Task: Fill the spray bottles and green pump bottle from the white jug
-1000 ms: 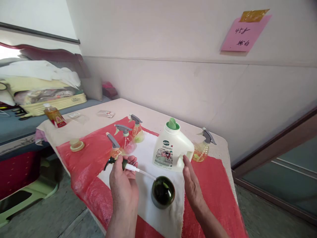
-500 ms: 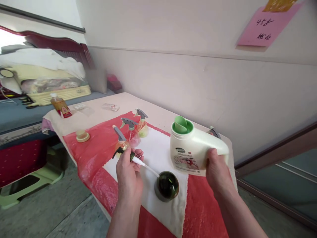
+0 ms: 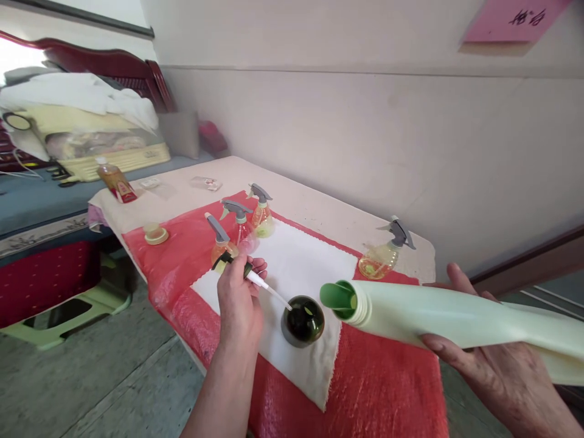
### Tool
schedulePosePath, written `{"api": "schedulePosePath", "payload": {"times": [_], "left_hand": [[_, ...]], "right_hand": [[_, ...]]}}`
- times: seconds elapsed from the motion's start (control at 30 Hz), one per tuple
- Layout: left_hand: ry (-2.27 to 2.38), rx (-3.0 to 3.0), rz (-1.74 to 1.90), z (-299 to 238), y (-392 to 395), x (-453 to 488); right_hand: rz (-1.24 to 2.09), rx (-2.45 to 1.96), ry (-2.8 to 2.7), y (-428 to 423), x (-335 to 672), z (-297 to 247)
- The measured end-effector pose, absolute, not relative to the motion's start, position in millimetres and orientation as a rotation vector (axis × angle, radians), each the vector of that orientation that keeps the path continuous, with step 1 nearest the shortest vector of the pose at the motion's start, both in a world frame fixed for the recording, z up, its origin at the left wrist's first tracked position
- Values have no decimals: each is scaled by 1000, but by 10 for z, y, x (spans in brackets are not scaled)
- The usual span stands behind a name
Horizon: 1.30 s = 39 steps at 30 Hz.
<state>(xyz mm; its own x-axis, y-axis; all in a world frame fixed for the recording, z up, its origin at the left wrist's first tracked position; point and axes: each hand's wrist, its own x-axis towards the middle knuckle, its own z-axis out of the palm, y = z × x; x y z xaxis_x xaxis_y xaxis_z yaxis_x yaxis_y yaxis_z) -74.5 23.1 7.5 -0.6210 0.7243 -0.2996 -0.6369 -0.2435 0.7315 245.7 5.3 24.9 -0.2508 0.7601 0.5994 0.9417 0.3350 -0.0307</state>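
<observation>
My left hand is closed round a dark pump head whose white tube slants down into the mouth of a round dark green bottle standing on a white cloth. My right hand grips the body of a big white detergent jug, tipped on its side. The jug's green spout points left, close above and to the right of the green bottle. I see no liquid coming out.
Three small spray bottles stand behind my left hand, and one spray bottle stands at the table's far right. A red sheet covers the table. A yellow lid, an orange bottle, a bed and a green stool lie to the left.
My right hand took hold of the white jug, lifted it off the cloth and tipped it flat with the spout toward the green bottle. My left hand kept the pump head.
</observation>
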Motion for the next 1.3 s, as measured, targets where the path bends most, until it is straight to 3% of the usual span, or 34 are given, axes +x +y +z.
{"api": "schedulePosePath", "payload": {"times": [0.53,1.3], "left_hand": [[1128,124,1971,61,240,-734],[1140,126,1952,65,261,-701]], "right_hand": [[-909,-1188,-2254,49,2165,413],[-853,-1257,-2278,-28,2007,528]]}}
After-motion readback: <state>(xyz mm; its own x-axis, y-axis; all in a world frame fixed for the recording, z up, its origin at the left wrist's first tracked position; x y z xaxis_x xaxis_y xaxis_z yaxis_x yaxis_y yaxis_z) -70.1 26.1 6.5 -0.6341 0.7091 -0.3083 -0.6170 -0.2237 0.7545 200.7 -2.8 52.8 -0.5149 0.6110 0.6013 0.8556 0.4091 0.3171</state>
